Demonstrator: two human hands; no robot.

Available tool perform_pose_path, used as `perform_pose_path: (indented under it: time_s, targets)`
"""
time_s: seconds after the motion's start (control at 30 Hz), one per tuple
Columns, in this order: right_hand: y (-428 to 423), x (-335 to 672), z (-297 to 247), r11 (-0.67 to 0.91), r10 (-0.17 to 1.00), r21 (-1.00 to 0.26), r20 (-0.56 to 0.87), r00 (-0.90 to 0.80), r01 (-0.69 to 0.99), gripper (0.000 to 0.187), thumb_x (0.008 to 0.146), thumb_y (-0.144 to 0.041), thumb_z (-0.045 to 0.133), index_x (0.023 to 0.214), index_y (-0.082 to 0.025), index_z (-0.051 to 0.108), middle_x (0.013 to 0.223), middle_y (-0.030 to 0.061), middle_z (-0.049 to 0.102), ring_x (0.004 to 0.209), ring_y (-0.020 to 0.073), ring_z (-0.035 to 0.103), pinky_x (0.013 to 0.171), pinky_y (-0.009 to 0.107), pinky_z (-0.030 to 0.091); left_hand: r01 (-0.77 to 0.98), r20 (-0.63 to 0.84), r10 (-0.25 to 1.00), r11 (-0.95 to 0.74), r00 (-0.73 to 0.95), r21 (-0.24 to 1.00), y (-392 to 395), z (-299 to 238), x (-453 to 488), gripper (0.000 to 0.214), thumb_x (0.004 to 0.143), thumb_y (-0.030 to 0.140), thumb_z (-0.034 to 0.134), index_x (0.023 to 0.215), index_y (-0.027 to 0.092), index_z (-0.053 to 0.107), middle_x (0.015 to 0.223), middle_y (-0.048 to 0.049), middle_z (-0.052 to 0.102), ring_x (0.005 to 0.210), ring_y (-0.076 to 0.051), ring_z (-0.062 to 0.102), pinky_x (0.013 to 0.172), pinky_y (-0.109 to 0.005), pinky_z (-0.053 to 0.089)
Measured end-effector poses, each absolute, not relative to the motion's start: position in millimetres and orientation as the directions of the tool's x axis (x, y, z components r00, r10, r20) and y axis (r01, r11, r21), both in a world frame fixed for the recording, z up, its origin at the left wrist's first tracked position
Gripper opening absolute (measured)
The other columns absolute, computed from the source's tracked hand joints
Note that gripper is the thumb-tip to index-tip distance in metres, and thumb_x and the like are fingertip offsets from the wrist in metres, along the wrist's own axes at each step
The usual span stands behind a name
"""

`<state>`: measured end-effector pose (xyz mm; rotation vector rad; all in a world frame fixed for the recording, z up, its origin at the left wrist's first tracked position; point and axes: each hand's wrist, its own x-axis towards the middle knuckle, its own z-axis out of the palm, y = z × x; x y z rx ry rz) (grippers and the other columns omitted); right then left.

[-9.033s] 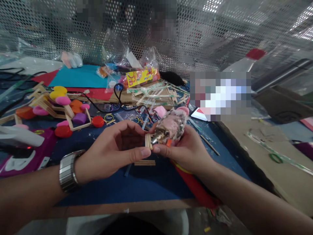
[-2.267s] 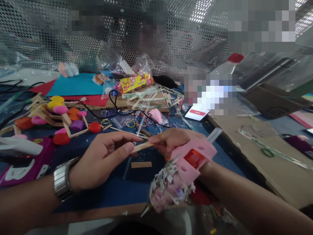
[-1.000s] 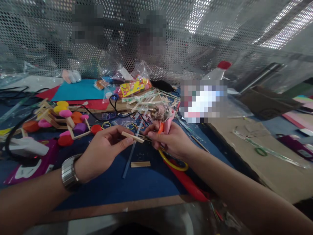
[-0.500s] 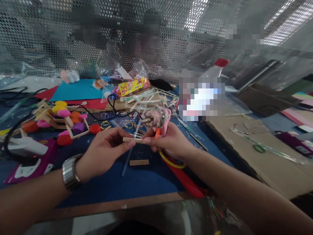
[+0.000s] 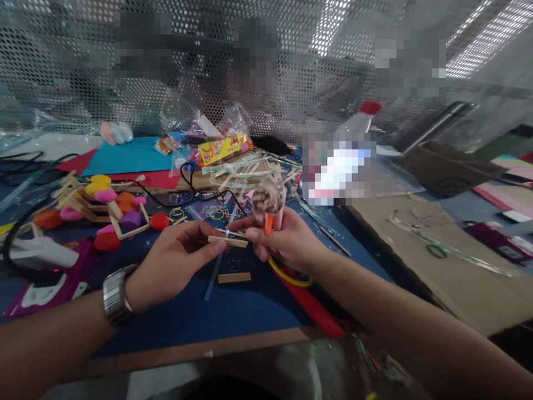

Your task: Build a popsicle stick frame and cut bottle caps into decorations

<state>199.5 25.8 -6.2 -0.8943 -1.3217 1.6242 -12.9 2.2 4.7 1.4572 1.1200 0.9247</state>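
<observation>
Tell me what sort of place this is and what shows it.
Likely a craft workspace: the right hand holds what looks like a glue gun, wooden sticks lie on the table, and coloured paper lies toward the back.

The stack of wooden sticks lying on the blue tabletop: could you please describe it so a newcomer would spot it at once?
Start at the near edge of the blue tabletop and look up toward the left grip. Just right of a translucent strip lies the short, tan stack of wooden sticks. Unlike the similar bundle pinched in that grip, it lies flat and untouched.
</observation>
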Motion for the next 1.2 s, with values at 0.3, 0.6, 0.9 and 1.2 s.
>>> perform_pose_path:
  time_s: [0.3, 0.6, 0.9, 1.2]
  targets:
    - [26.4, 197.7, -9.2, -0.063, 0.943, -0.988, -0.013, -0.332, -0.138, 0.043, 0.056, -0.035, 0.099, 0.068, -0.017, 0.061, 0.061, -0.0039, 0.064, 0.042, 0.0069, 0.054, 0.041, 0.021, 0.042, 0.199, -0.001, 0.967, -0.051, 0.254, 0.979, -0.2, 5.0, -12.3, 0.023, 0.076, 0.039, 0.081, 0.076, 0.018, 0.07, 0.076, -0.0033, 0.075, 0.07, -0.017, 0.067, 0.066, -0.027, 0.054]
    - [33.6, 202.6, -2.9, -0.07, 0.978, -0.932, 0.007, -0.211, -0.356, 0.055, 0.058, -0.037, 0.098, 0.075, -0.022, 0.048, 0.067, -0.0053, 0.068, 0.041, 0.0041, 0.049, 0.043, 0.021, 0.038, -0.004, 0.015, 0.969, -0.014, 0.247, 1.0, 1.2, 5.6, -15.9, 0.014, 0.082, 0.028, 0.077, 0.08, 0.019, 0.067, 0.071, -0.0011, 0.072, 0.07, -0.015, 0.068, 0.069, -0.024, 0.054]
    - [40.3, 208.7, -4.1, -0.067, 0.986, -0.933, -0.008, -0.165, -0.355, 0.053, 0.063, -0.04, 0.095, 0.082, -0.024, 0.048, 0.064, -0.0084, 0.063, 0.042, 0.0044, 0.046, 0.044, 0.021, 0.039, -0.252, 0.042, 0.979, 0.01, 0.2, 0.968, 0.6, 4.8, -20.6, 0.018, 0.089, 0.027, 0.065, 0.074, 0.019, 0.063, 0.064, -0.0002, 0.058, 0.059, -0.013, 0.054, 0.057, -0.023, 0.047]
    - [43.3, 210.5, -5.5, 0.013, 0.994, -0.951, 0.045, -0.099, -0.308, 0.05, 0.065, -0.041, 0.093, 0.082, -0.025, 0.048, 0.062, -0.0083, 0.061, 0.043, 0.0061, 0.048, 0.044, 0.023, 0.04, -0.333, 0.081, 0.997, -0.075, 0.004, 0.94, 3.7, 4.7, -17.9, 0.01, 0.088, 0.019, 0.065, 0.078, 0.019, 0.063, 0.055, 0.0036, 0.049, 0.053, -0.011, 0.045, 0.055, -0.021, 0.045]
